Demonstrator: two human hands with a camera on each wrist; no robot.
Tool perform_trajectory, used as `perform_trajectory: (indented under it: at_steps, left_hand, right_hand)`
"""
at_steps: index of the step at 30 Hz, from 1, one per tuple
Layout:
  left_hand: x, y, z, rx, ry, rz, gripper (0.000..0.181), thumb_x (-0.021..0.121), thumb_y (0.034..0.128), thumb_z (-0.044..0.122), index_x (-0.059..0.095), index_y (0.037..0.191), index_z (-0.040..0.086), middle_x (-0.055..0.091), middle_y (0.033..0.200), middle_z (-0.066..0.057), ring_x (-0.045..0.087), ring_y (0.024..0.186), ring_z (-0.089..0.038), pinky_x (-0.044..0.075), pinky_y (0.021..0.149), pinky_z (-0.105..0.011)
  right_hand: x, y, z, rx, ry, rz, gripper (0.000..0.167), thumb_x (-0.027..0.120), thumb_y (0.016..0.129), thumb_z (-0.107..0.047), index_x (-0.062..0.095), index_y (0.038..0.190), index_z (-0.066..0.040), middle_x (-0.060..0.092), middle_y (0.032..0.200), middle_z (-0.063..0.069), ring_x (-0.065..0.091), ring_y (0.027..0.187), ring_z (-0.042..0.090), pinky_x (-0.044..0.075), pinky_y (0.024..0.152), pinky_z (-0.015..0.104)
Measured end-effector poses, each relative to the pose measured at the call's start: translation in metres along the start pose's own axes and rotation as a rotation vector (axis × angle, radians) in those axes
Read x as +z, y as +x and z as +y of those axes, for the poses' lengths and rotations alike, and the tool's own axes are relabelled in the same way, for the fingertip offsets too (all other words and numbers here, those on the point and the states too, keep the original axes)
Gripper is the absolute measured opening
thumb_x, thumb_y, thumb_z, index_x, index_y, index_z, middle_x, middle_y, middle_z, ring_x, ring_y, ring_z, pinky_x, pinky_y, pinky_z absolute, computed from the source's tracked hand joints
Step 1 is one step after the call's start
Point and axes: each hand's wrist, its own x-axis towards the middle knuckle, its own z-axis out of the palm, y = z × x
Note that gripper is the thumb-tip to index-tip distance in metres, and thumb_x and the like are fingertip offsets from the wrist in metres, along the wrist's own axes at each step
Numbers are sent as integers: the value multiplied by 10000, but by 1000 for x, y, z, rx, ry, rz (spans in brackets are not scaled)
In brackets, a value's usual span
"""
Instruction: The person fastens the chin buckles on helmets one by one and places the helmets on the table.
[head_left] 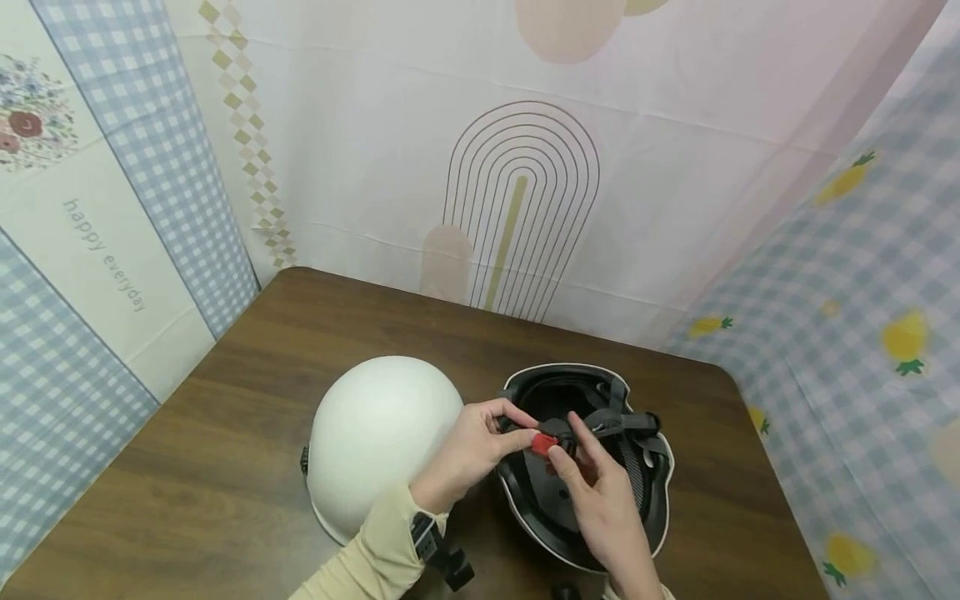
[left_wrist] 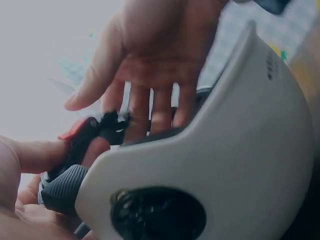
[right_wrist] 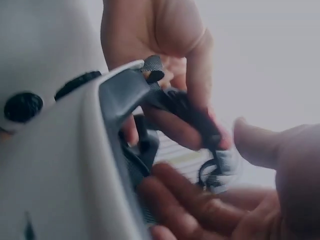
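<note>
An upturned white helmet (head_left: 663,512) with black lining lies on the table, its straps inside. My left hand (head_left: 468,446) pinches a black chin-strap buckle with a red tab (head_left: 543,443) over the helmet's opening. The left wrist view has the buckle (left_wrist: 82,132) between thumb and fingers, with webbing strap (left_wrist: 65,187) below. My right hand (head_left: 609,500) is close on the buckle's right side. Its fingers (right_wrist: 180,210) are fairly straight and its thumb stands apart from the red tab in the right wrist view. Whether its fingertips touch the buckle is partly hidden.
A second white helmet (head_left: 382,425) sits dome up to the left, beside my left forearm. The brown wooden table (head_left: 225,467) is bounded by patterned cloth (head_left: 360,167) at the back and sides. A small black object (head_left: 566,592) shows at the bottom edge.
</note>
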Motion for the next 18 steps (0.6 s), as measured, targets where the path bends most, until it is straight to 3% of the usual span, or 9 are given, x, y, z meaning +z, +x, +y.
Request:
perform_trajectory:
  at_steps: [2,5,7,11,14,18]
  left_hand:
    - [1,-2,2,29,63,15,189,751,860,135,725,1022,39,592,666,4,405,533,-102,349,516,-227]
    - [1,-6,3,81,112,29,238,727,883,133,693,1114,86,659,822,-22,530,652,-116,429,601,-237]
    - [1,-9,4,100,120,26,332,707,900,130,631,1221,85,689,981,-43,604,817,-139,476,741,-276]
    - [0,-13,6,70,170,5,523,665,938,211,455,1396,71,672,1041,-52,632,997,-195,476,894,-405]
    - [-1,-18,6,49,240,-11,509,617,965,301,452,1399,94,638,1098,-25,614,1060,-190,470,909,-425]
    - [-3,-23,7,67,310,12,380,576,984,331,570,1301,121,615,1164,-15,591,1057,-159,479,871,-383]
  right_hand:
    - [-2,-5,-4,30,-74,14,729,620,907,-517,351,1513,-214,633,1098,33,616,970,168,475,858,344]
    - [-2,-16,-9,24,-176,48,847,640,872,-559,285,1532,-166,464,1240,99,494,1103,236,429,936,441]
    - [1,-25,-11,-29,-233,69,876,688,853,-524,290,1528,-133,375,1298,140,395,1183,296,384,960,493]
    - [17,-37,-12,-168,-402,81,945,791,775,-484,331,1508,-104,272,1409,209,286,1258,395,332,948,582]
    - [33,-41,-11,-237,-536,59,1041,834,713,-498,304,1515,-98,208,1488,224,275,1285,435,325,925,627]
    - [50,-42,-7,-250,-630,7,1150,859,663,-519,239,1536,-100,150,1531,213,255,1327,439,324,938,643]
